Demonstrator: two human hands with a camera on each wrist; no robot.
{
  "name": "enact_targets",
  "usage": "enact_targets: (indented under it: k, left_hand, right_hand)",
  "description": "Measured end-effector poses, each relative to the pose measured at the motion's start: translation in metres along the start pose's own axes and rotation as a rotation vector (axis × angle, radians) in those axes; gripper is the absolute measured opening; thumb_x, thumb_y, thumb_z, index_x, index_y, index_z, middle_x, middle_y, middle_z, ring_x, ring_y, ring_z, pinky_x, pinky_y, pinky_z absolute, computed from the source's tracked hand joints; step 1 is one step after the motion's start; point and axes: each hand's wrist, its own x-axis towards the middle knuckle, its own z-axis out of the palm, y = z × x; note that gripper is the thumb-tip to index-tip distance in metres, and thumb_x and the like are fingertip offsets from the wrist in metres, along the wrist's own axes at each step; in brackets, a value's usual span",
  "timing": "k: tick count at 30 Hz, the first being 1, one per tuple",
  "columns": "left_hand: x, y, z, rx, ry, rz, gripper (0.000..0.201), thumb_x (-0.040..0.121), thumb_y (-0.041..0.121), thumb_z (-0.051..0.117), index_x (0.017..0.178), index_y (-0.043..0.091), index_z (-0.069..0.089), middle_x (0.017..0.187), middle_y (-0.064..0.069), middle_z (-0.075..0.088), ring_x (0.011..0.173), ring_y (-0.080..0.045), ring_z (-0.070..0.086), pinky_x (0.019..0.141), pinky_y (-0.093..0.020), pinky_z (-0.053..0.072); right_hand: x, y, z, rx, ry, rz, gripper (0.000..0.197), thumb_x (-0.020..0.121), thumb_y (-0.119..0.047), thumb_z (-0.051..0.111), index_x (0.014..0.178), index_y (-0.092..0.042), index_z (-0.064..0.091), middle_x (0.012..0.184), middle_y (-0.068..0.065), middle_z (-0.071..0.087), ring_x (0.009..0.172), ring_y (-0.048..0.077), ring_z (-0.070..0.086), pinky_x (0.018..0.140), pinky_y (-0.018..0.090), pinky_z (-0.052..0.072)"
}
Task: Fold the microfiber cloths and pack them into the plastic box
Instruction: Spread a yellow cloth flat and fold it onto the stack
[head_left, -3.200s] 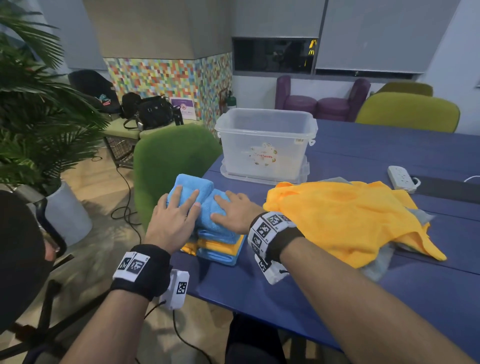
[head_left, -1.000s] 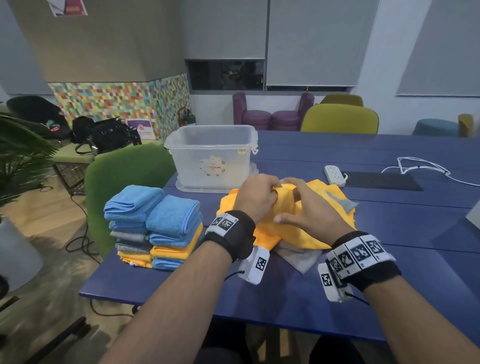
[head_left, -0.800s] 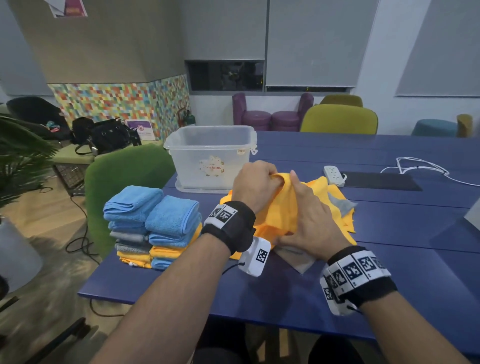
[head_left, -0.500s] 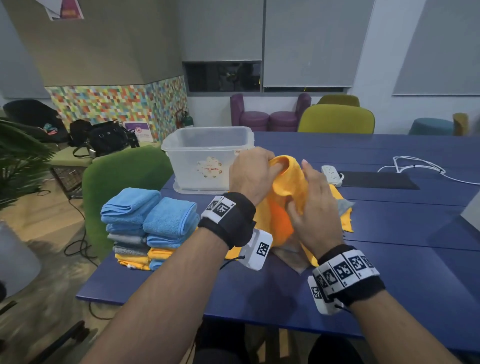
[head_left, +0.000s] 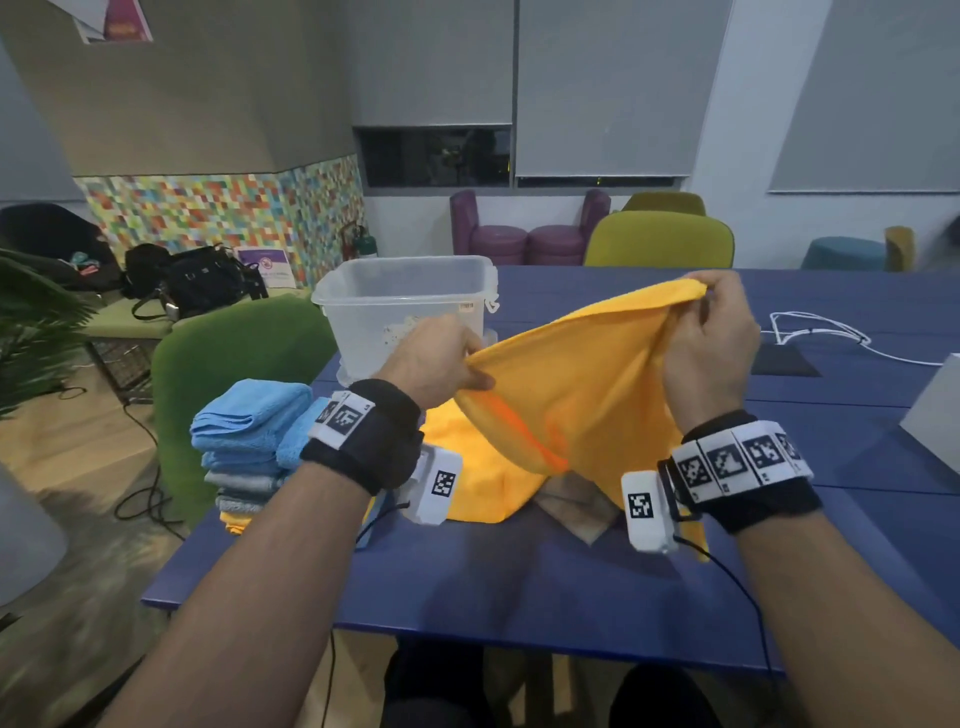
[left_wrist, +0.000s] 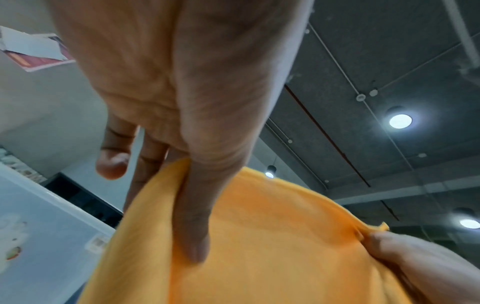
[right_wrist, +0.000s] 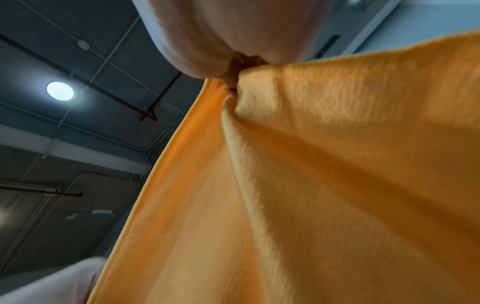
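Observation:
An orange microfiber cloth (head_left: 571, 384) hangs lifted above the blue table (head_left: 519, 582). My left hand (head_left: 436, 358) pinches its left edge (left_wrist: 166, 185) and my right hand (head_left: 711, 343) pinches the raised upper right corner (right_wrist: 233, 86). The top edge stretches between both hands and the rest sags down. More orange cloth (head_left: 467, 478) and a grey one (head_left: 576, 504) lie loose on the table beneath. A stack of folded blue, grey and orange cloths (head_left: 249, 436) sits at the table's left edge. The clear plastic box (head_left: 405, 306) stands open behind my left hand.
A green chair (head_left: 234, 374) stands left of the table by the stack. A white cable (head_left: 831, 332) and a dark pad (head_left: 784, 358) lie at the far right. A pale object's corner (head_left: 935, 410) shows at the right edge. Bags (head_left: 192, 280) sit on a side bench.
Both hands left the folded blue stack and took up the orange cloth. Over the last second they lifted it off the pile and drew apart, my right hand going up and right.

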Motion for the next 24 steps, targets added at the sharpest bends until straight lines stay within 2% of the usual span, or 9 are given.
enact_targets:
  k: [2,4,8,11,14,15,18,22,24]
  left_hand:
    - [-0.004,-0.016,-0.006,-0.061,-0.001,-0.03,0.052,0.082,0.032,0.085,0.05,0.017,0.047,0.056,-0.002,0.043,0.055,-0.019,0.04,0.053,-0.033,0.026]
    - [-0.009,-0.028,-0.015,-0.172,0.033,-0.039,0.045,0.085,0.038,0.081,0.059,0.009,0.058,0.06,-0.004,0.049,0.058,-0.019,0.043,0.058,-0.033,0.031]
    - [-0.022,-0.033,-0.04,-0.417,0.198,-0.045,0.031,0.092,0.033,0.076,0.076,0.008,0.066,0.071,-0.005,0.062,0.068,-0.016,0.054,0.066,-0.033,0.042]
    - [-0.028,-0.024,-0.059,-0.561,0.364,-0.034,0.031,0.091,0.034,0.077,0.083,0.007,0.064,0.077,-0.008,0.066,0.069,-0.015,0.058,0.063,-0.031,0.046]
    - [-0.027,-0.014,-0.07,-0.635,0.473,-0.015,0.032,0.089,0.042,0.078,0.083,0.015,0.06,0.082,-0.007,0.066,0.072,-0.014,0.062,0.063,-0.031,0.053]
    - [-0.025,-0.014,-0.072,-0.645,0.493,-0.023,0.033,0.089,0.043,0.077,0.082,0.017,0.059,0.083,-0.008,0.065,0.073,-0.015,0.062,0.065,-0.033,0.053]
    - [-0.016,-0.018,-0.068,-0.578,0.517,-0.044,0.039,0.09,0.044,0.076,0.073,0.02,0.05,0.075,-0.007,0.054,0.069,-0.017,0.052,0.062,-0.034,0.047]
    - [-0.004,-0.032,-0.053,-0.485,0.487,-0.071,0.045,0.089,0.027,0.08,0.067,0.021,0.041,0.066,-0.001,0.044,0.059,-0.012,0.04,0.054,-0.028,0.036]
    - [0.0,-0.043,-0.045,-0.422,0.469,-0.097,0.046,0.088,0.019,0.081,0.067,0.021,0.039,0.065,0.0,0.043,0.057,-0.014,0.038,0.054,-0.03,0.038]
  right_hand:
    - [0.008,0.0,-0.003,-0.01,0.025,0.03,0.02,0.099,-0.01,0.045,0.102,-0.018,0.062,0.08,-0.014,0.058,0.074,0.005,0.053,0.068,0.016,0.037]
    - [0.014,0.003,-0.007,-0.014,0.041,0.051,0.02,0.1,-0.011,0.046,0.104,-0.017,0.064,0.085,-0.01,0.061,0.08,0.006,0.054,0.071,0.015,0.037]
    - [0.024,0.006,-0.015,-0.019,0.066,0.072,0.02,0.101,-0.012,0.047,0.106,-0.017,0.065,0.093,-0.008,0.062,0.083,0.002,0.053,0.07,0.009,0.038]
    - [0.03,0.004,-0.017,-0.014,0.085,0.062,0.021,0.102,-0.011,0.046,0.108,-0.015,0.065,0.095,-0.008,0.062,0.084,0.002,0.055,0.07,0.002,0.038]
    - [0.035,0.003,-0.016,-0.019,0.11,0.063,0.021,0.101,-0.012,0.046,0.108,-0.014,0.066,0.097,-0.005,0.065,0.089,0.009,0.059,0.077,0.015,0.046]
    - [0.036,0.003,-0.015,-0.018,0.11,0.072,0.021,0.101,-0.013,0.047,0.108,-0.014,0.066,0.097,-0.004,0.065,0.09,0.01,0.059,0.078,0.019,0.045]
    - [0.037,0.01,-0.013,-0.025,0.101,0.094,0.019,0.101,-0.014,0.048,0.109,-0.014,0.066,0.096,-0.004,0.064,0.088,0.01,0.057,0.074,0.017,0.039]
    - [0.033,0.033,-0.012,-0.048,0.072,0.161,0.013,0.099,-0.015,0.053,0.103,-0.016,0.065,0.095,-0.004,0.064,0.089,0.014,0.058,0.075,0.022,0.039]
    - [0.032,0.048,-0.013,-0.076,0.068,0.198,0.015,0.098,-0.011,0.053,0.102,-0.018,0.065,0.095,-0.004,0.063,0.09,0.016,0.058,0.076,0.024,0.041]
